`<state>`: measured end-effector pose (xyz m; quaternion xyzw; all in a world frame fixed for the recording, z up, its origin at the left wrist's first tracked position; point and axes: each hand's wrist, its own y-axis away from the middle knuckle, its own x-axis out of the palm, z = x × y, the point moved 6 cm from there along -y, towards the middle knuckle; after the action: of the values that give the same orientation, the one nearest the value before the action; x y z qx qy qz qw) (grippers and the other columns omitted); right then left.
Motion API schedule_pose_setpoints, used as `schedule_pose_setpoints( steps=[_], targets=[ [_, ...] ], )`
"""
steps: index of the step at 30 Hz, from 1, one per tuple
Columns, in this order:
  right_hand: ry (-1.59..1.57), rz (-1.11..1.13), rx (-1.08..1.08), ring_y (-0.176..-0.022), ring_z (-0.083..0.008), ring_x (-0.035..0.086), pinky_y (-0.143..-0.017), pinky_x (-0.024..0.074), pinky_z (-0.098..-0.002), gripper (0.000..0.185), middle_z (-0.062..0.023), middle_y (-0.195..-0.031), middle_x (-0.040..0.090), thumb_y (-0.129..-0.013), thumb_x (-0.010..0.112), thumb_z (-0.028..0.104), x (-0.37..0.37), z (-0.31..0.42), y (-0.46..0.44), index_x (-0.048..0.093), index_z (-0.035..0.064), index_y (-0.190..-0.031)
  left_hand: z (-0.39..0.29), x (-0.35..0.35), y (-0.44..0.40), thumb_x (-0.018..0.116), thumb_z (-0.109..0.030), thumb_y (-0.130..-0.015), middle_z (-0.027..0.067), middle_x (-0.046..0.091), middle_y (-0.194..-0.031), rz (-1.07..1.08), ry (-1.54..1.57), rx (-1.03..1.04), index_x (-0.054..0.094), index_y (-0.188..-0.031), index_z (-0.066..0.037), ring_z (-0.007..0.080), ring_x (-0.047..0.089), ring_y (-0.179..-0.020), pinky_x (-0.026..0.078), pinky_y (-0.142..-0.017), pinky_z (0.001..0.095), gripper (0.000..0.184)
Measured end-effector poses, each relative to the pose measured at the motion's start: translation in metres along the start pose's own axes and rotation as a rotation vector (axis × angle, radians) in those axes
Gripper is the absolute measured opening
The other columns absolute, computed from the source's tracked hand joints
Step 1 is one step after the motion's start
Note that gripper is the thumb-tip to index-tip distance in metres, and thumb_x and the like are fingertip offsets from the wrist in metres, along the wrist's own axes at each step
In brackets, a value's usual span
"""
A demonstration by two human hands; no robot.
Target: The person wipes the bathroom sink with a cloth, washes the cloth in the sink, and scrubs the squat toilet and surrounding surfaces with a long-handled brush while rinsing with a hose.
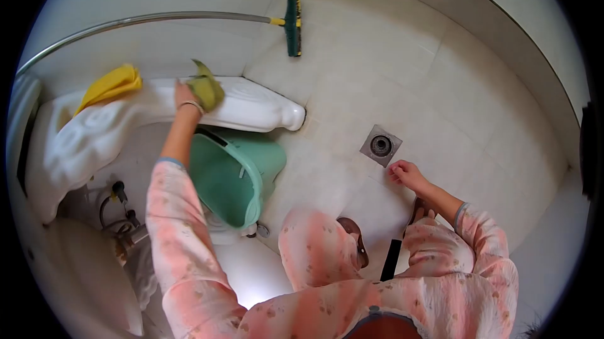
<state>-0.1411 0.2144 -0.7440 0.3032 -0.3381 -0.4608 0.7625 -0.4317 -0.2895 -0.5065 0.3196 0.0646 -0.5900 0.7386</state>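
My left hand [186, 98] is closed on an olive-green cloth [207, 90], holding it against the top of a white ceramic pedestal [258, 105] with moulded curves. Just below that arm, a mint-green bucket [255, 163] is tilted with its mouth toward me; its visible inside is plain green. My right hand [408, 175] is low over the tiled floor, beside a square metal floor drain [380, 145]. Its fingers are curled in, and whether anything small is between them cannot be made out.
A yellow cloth [112, 87] lies over the pedestal's left part. Behind it, a long-handled floor brush [293, 27] with dark green head rests against the wall side. Pipes and a hose [119, 203] are at lower left. My knees and shoes [354, 241] are close to the bucket.
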Motion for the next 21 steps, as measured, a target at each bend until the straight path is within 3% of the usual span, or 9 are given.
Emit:
schedule_pose_setpoints(
  steps=[1, 3, 9, 12, 13, 15, 17, 20, 21],
  targets=[
    [-0.006, -0.014, 0.012, -0.077, -0.0128, 0.059, -0.067, 0.0487, -0.0267, 0.022, -0.0053, -0.089, 0.060, -0.090, 0.044, 0.019, 0.002, 0.002, 0.000, 0.055, 0.0025, -0.099, -0.027, 0.027, -0.016, 0.037, -0.043, -0.089, 0.0086, 0.061, -0.109, 0.249, -0.015, -0.007, 0.063, -0.103, -0.010, 0.0209, 0.054, -0.107, 0.030, -0.099, 0.0402, 0.045],
    [-0.009, 0.003, -0.021, -0.078, -0.0126, 0.059, -0.068, 0.0487, -0.0267, 0.022, -0.0049, -0.089, 0.059, -0.090, 0.044, 0.020, 0.008, 0.012, 0.000, 0.055, 0.0025, -0.099, -0.085, -0.027, 0.000, 0.037, -0.047, -0.088, 0.0120, 0.057, -0.116, 0.332, 0.328, 0.055, 0.060, -0.111, -0.008, 0.0247, 0.051, -0.112, 0.028, -0.101, 0.0456, 0.051],
    [-0.005, 0.002, -0.036, -0.079, -0.0124, 0.058, -0.068, 0.0475, -0.0262, 0.022, -0.0042, -0.091, 0.059, -0.091, 0.044, 0.020, 0.006, 0.019, 0.010, 0.055, 0.0038, -0.101, -0.222, -0.051, 0.027, 0.044, -0.042, -0.086, 0.0105, 0.058, -0.113, 0.061, 0.069, 0.125, 0.062, -0.106, -0.009, 0.0232, 0.052, -0.109, 0.037, -0.091, 0.0455, 0.042],
    [-0.059, -0.036, -0.059, -0.076, -0.0117, 0.059, -0.065, 0.0470, -0.0252, 0.021, -0.0035, -0.088, 0.060, -0.089, 0.044, 0.018, -0.005, 0.012, 0.012, 0.056, 0.0043, -0.098, -0.205, -0.040, 0.027, 0.047, -0.036, -0.084, 0.0098, 0.060, -0.109, 0.067, 0.303, 0.324, 0.063, -0.101, -0.010, 0.0236, 0.055, -0.104, 0.038, -0.090, 0.0449, 0.035],
    [-0.090, -0.037, -0.058, -0.076, -0.0116, 0.059, -0.065, 0.0469, -0.0252, 0.020, -0.0031, -0.087, 0.060, -0.089, 0.043, 0.018, -0.009, 0.005, 0.013, 0.056, 0.0047, -0.098, -0.174, -0.072, 0.037, 0.050, -0.031, -0.082, 0.0097, 0.060, -0.108, 0.177, 0.168, 0.391, 0.063, -0.097, -0.012, 0.0243, 0.057, -0.101, 0.040, -0.088, 0.0426, 0.028],
    [-0.078, -0.070, -0.039, -0.076, -0.0116, 0.059, -0.065, 0.0471, -0.0258, 0.020, -0.0028, -0.087, 0.060, -0.090, 0.043, 0.018, -0.017, -0.006, 0.013, 0.056, 0.0052, -0.097, -0.097, -0.106, 0.032, 0.048, -0.029, -0.083, 0.0101, 0.062, -0.106, 0.287, 0.119, 0.272, 0.062, -0.099, -0.013, 0.0252, 0.059, -0.098, 0.045, -0.082, 0.0411, 0.027],
    [-0.068, -0.130, 0.041, -0.075, -0.0117, 0.059, -0.064, 0.0472, -0.0260, 0.019, -0.0030, -0.087, 0.060, -0.090, 0.043, 0.018, -0.022, -0.015, 0.015, 0.056, 0.0051, -0.096, -0.051, -0.014, -0.025, 0.044, -0.031, -0.084, 0.0101, 0.059, -0.113, 0.274, 0.421, 0.306, 0.060, -0.108, -0.015, 0.0279, 0.057, -0.103, 0.045, -0.084, 0.0426, 0.033],
    [-0.081, -0.104, 0.046, -0.075, -0.0115, 0.059, -0.066, 0.0474, -0.0259, 0.020, -0.0032, -0.087, 0.060, -0.090, 0.043, 0.018, -0.008, -0.016, 0.019, 0.056, 0.0040, -0.097, -0.104, 0.079, -0.081, 0.039, -0.033, -0.087, 0.0091, 0.054, -0.122, 0.318, 0.225, 0.380, 0.054, -0.119, -0.015, 0.0284, 0.052, -0.111, 0.042, -0.091, 0.0389, 0.040],
    [-0.086, -0.103, 0.040, -0.075, -0.0113, 0.058, -0.066, 0.0475, -0.0258, 0.021, -0.0033, -0.087, 0.060, -0.090, 0.044, 0.019, -0.009, -0.013, 0.018, 0.056, 0.0034, -0.097, -0.118, 0.008, -0.040, 0.037, -0.033, -0.087, 0.0073, 0.047, -0.130, 0.482, 0.249, 0.193, 0.049, -0.125, -0.014, 0.0263, 0.045, -0.119, 0.037, -0.097, 0.0423, 0.044]
  ],
)
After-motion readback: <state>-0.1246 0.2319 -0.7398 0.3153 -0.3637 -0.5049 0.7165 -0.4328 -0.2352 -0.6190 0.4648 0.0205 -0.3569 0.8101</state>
